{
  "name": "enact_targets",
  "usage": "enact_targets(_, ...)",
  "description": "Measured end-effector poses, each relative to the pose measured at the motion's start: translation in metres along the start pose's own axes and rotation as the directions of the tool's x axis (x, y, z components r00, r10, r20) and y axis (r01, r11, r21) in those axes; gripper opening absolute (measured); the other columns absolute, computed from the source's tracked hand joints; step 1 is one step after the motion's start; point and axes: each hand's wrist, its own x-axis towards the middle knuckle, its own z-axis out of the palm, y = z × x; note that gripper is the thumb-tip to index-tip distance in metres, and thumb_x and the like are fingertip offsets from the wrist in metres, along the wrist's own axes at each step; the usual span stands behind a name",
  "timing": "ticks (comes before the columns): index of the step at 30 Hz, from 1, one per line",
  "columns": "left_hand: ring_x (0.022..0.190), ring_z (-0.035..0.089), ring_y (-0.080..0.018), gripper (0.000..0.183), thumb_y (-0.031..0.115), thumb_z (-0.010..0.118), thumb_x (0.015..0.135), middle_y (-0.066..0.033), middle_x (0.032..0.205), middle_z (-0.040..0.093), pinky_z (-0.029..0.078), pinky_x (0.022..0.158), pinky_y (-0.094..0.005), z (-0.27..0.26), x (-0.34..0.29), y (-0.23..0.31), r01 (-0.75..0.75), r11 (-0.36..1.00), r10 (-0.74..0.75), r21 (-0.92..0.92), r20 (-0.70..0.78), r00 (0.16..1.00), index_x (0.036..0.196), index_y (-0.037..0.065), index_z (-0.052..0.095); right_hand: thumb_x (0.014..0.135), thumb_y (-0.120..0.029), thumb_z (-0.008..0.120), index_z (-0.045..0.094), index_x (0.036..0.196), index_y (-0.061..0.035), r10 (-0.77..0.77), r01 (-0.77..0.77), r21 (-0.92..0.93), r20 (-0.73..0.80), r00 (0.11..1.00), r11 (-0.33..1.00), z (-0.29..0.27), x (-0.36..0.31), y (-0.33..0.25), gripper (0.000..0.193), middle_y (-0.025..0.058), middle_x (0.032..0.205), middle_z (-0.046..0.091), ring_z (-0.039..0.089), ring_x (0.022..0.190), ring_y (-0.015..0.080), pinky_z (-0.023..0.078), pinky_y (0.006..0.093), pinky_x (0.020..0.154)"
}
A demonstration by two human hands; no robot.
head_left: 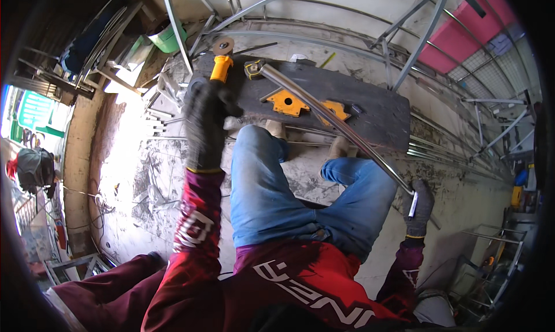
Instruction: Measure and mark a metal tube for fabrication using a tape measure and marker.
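My left hand [205,124], in a dark glove, is smeared by motion just below a yellow angle grinder [221,67] with a round disc. Whether its fingers touch the grinder does not show. A long shiny metal tube [329,115] slants over the dark board [381,109] and past my knee. At its lower right end is my gloved right hand [421,207], closed around the tube end and a white pen-like marker [413,205]. Under the tube lie two yellow magnetic welding squares, one on the left [287,102] and one partly covered [337,109]. A tape measure [253,69] lies by the tube's far end.
Metal frames [416,37] stand behind the board and at the right. More metal tubes [445,159] lie on the floor to the right. A green bucket [167,37] is at the back left. Another person's leg in dark red trousers [110,283] shows at lower left.
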Motion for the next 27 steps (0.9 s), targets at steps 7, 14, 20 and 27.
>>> enact_targets(7,0.105,0.063,-0.0248,0.047,0.038,0.060,0.099,-0.0141,0.128,0.054,0.054,0.089,-0.0434,0.083,-0.121,-0.145,0.489,0.872,-0.415,-0.024,0.495,0.763,0.132,0.008,0.048,0.076,0.000,0.077,0.064,0.093,-0.0017,0.051,-0.046,-0.135,0.035,0.998,0.990,0.052,-0.053,-0.024,0.021,0.0066,0.084,0.062,0.060,0.073,0.0173,0.051,0.0317,0.069)
enact_targets(14,0.077,0.059,-0.0207,0.039,0.047,0.055,0.100,-0.0044,0.078,0.055,0.051,0.075,-0.0388,0.125,-0.085,-0.135,0.388,0.849,-0.308,-0.359,0.260,0.915,0.100,0.009,0.058,0.079,-0.005,0.075,0.063,0.104,-0.0015,-0.336,0.451,-0.324,0.354,0.873,0.831,0.117,-0.052,-0.105,0.028,0.0140,0.091,0.065,0.067,0.078,0.0261,0.053,0.0355,0.070)
enact_targets(20,0.068,0.046,-0.0155,0.034,0.047,0.052,0.102,0.0013,0.073,0.042,0.041,0.066,-0.0336,0.102,-0.081,-0.088,0.314,0.886,-0.273,-0.343,0.162,0.948,0.094,0.014,0.054,0.095,-0.005,0.061,0.061,0.114,0.0006,-0.228,0.271,-0.081,0.344,0.911,0.959,0.131,-0.018,-0.105,0.020,0.0093,0.098,0.066,0.061,0.079,0.0143,0.051,0.0281,0.070)
enact_targets(27,0.076,0.063,-0.0174,0.034,0.036,0.055,0.101,-0.0066,0.084,0.064,0.054,0.073,-0.0327,-0.022,-0.198,-0.054,0.775,0.632,-0.731,-0.006,-0.337,0.593,0.101,0.004,0.065,0.100,-0.020,0.059,0.062,0.113,-0.0032,-0.098,0.023,0.249,0.297,0.950,0.968,0.166,0.057,-0.068,0.021,0.0019,0.076,0.060,0.055,0.062,0.0109,0.047,0.0268,0.054)
